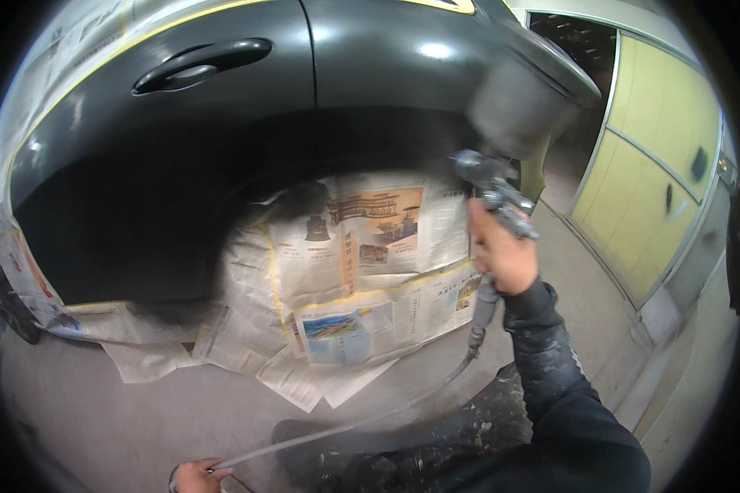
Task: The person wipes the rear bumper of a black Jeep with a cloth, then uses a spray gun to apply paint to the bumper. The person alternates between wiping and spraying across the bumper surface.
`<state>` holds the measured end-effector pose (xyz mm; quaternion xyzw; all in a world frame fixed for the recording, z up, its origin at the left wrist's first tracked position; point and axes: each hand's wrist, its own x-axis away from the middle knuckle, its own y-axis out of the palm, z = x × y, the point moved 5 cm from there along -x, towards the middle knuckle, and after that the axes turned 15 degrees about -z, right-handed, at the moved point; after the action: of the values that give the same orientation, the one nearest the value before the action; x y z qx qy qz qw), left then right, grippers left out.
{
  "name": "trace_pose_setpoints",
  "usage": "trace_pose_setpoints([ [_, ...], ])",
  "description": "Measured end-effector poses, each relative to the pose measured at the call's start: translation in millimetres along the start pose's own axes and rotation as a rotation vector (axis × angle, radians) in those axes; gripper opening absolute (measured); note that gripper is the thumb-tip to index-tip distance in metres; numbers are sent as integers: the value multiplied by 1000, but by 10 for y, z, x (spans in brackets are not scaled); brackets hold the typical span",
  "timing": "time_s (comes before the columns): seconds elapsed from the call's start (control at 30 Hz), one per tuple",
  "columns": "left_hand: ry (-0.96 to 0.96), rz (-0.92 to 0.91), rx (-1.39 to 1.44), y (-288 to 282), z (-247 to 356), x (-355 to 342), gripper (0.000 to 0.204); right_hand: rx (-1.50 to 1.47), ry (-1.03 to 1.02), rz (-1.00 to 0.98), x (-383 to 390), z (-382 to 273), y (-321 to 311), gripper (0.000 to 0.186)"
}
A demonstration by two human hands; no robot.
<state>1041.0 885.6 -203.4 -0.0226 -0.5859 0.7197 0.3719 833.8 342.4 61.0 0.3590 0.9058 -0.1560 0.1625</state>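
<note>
In my right hand point(510, 259) is a spray gun point(495, 187), its handle gripped by closed fingers. A grey cup point(522, 111), smeared by motion, sits on top of it. The gun's nozzle end points left toward the black rear side of a car point(378, 131), above the wheel arch. From the handle's bottom an air hose point(345, 426) runs down and left to my left hand point(197, 476), which is closed around it at the lower edge. Newspaper point(362, 279) taped with yellow tape covers the wheel area.
Left of the arch is the car door point(107, 222), with a handle point(204, 67) and masked edges. Loose newspaper sheets point(296, 384) hang over the grey floor point(123, 427). Yellow door panels point(641, 172) stand at the right, beside a dark opening.
</note>
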Motion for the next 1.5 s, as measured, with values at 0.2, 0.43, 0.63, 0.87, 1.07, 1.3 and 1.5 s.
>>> trace_pose_setpoints([
  [0.2,-125,-109,241,272,-100,-217,26,598,-386,-548,-220,-344,2135,35],
  [0.43,175,-87,153,390,6,-541,28,503,-177,-1102,-165,-108,3095,28],
  [0.63,169,-176,208,424,-49,-659,31,557,-288,-426,-130,-207,1109,16],
  [0.87,-27,-164,231,221,-448,-643,36,-411,75,349,799,748,-1477,23],
  [1.07,-95,-77,254,128,-879,-508,37,-473,28,753,1245,1130,-1850,26],
  [1.3,490,318,-206,469,-392,-523,30,340,36,136,321,-34,181,21],
  [1.5,133,80,194,441,-59,-430,36,806,-483,-648,165,46,2837,32],
])
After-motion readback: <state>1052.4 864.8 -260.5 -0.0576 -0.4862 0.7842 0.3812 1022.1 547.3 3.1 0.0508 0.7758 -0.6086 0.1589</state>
